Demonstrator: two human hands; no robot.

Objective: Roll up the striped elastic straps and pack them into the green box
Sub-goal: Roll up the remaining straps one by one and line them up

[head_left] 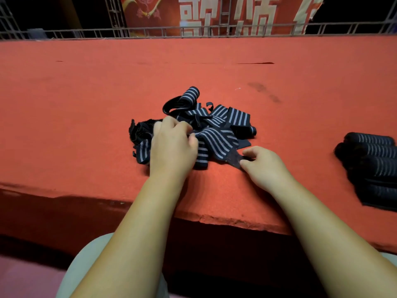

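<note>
Head view: loose straps (217, 125) lie heaped on the table (86, 93). The right hand (266, 168) takes one strap end (235, 158) in a pinch grip, likely to start a roll. The left hand (171, 147) clasps the heap, steadying it. At right sit rolled straps (373, 160). The green box is not visible.

The pile of loose straps (214, 125) lies on the tabletop (86, 93), near its front edge. The left hand (171, 145) sits on the pile's near-left part, fingers curled into it. The right hand (264, 166) pinches a strap end (235, 158) at the pile's near-right corner. Rolled straps (371, 160) lie well right of the pile. A railing (193, 31) stands far behind it.
</note>
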